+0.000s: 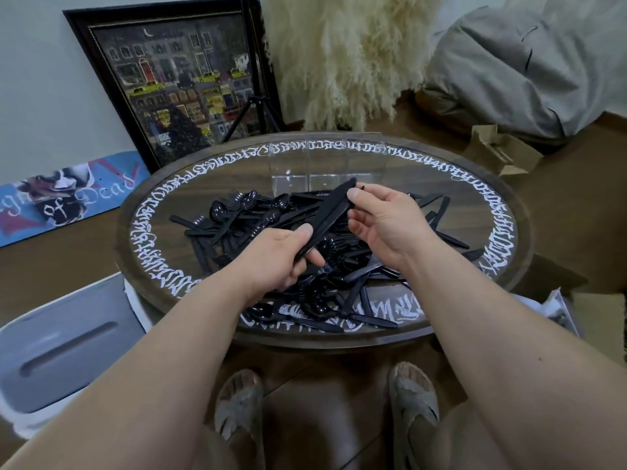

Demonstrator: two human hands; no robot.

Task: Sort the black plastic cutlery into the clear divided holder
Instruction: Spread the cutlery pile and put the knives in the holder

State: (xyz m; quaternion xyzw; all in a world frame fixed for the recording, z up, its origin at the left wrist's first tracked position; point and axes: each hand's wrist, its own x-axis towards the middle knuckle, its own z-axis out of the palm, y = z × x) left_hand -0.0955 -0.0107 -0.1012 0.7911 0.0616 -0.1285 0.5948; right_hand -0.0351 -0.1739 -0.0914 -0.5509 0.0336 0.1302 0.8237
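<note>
Both my hands grip a bundle of knives (330, 212): left hand (283, 257) at handles, right hand (380, 220) near blades. Holder (327, 164) lies just beyond blades, bundle's length pointing toward it.

Framed painting (176, 83) leans against pale wall (37, 79)

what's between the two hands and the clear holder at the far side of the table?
Head view: the far edge of the cutlery pile and a bare strip of table. The left hand and right hand hold black knives whose tips overlap the clear holder.
</note>
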